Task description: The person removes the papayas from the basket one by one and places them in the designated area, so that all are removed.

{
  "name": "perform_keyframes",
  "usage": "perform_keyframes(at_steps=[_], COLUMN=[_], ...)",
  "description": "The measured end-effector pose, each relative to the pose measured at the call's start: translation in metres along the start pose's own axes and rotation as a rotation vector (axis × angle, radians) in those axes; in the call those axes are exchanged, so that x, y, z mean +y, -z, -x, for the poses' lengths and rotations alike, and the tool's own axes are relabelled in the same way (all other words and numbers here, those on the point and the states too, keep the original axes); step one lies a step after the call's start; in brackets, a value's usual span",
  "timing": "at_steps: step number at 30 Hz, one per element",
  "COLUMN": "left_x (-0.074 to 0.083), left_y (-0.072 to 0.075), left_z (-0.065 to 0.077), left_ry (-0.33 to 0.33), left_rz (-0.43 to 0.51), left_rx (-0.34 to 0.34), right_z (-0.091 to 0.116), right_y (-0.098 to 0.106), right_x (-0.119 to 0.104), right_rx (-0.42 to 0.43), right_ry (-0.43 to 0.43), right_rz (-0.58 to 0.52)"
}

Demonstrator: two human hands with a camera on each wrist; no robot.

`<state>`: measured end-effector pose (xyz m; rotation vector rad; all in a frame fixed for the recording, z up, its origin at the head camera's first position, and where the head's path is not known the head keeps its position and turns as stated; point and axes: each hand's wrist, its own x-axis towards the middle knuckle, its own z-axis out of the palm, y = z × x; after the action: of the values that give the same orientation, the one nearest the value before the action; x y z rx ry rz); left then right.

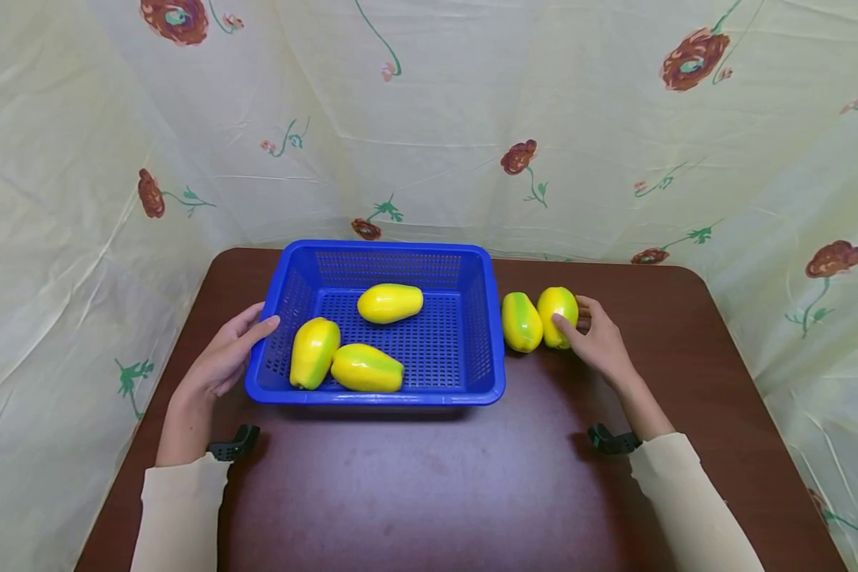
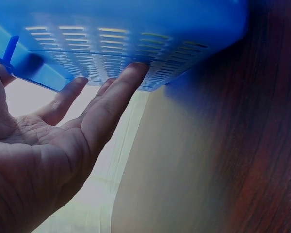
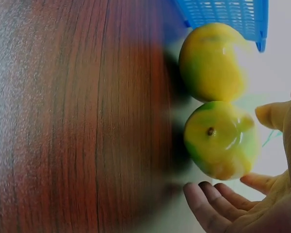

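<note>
A blue plastic basket (image 1: 482,349) holds three yellow-green papayas, one at its back (image 1: 390,303) and two toward its front left. At the basket's left side my left hand (image 1: 222,353) grips it, thumb over the rim and fingers against the slotted outer wall (image 2: 136,46). Two more papayas lie side by side on the table, just right of the basket. My right hand (image 1: 597,338) is around the outer papaya (image 1: 558,316), thumb spread apart from the fingers. In the right wrist view, that papaya's stem end (image 3: 211,131) faces the camera, and the inner papaya (image 3: 213,63) touches it.
Everything stands on a dark brown wooden table (image 1: 400,492) with rounded back corners. A pale curtain with printed flowers (image 1: 429,119) hangs right behind the table and along both sides. Black straps (image 1: 234,443) sit on both wrists.
</note>
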<state>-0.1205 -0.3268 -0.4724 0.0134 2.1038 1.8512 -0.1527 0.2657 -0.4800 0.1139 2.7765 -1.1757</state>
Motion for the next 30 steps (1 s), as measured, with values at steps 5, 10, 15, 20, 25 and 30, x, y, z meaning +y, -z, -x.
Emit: perform_keyframes(at_steps=[5,10,15,20,25,30], left_x=[0.0,0.0,0.0,0.0,-0.002,-0.001], left_y=[0.0,0.001,0.001,0.0,-0.003,-0.002], left_z=[0.0,0.0,0.001,0.001,-0.001,0.0], left_ry=[0.001,0.011,0.02,0.02,0.012,0.006], left_rz=[-0.006,-0.007,-0.005,-0.004,0.004,-0.009], left_rx=[0.002,0.005,0.01,0.006,-0.006,0.006], right_z=[0.0,0.0,0.002,0.008,0.015,0.017], right_y=[0.0,0.001,0.003,0.007,0.011,0.014], right_x=[-0.002,-0.002,-0.005,-0.013,-0.024,-0.036], right_rx=[0.021,0.086,0.112,0.118,0.121,0.126], right_ry=[-0.003,0.01,0.025,0.074,0.128,0.186], right_rz=[0.015,0.052,0.063,0.06,0.084,0.093])
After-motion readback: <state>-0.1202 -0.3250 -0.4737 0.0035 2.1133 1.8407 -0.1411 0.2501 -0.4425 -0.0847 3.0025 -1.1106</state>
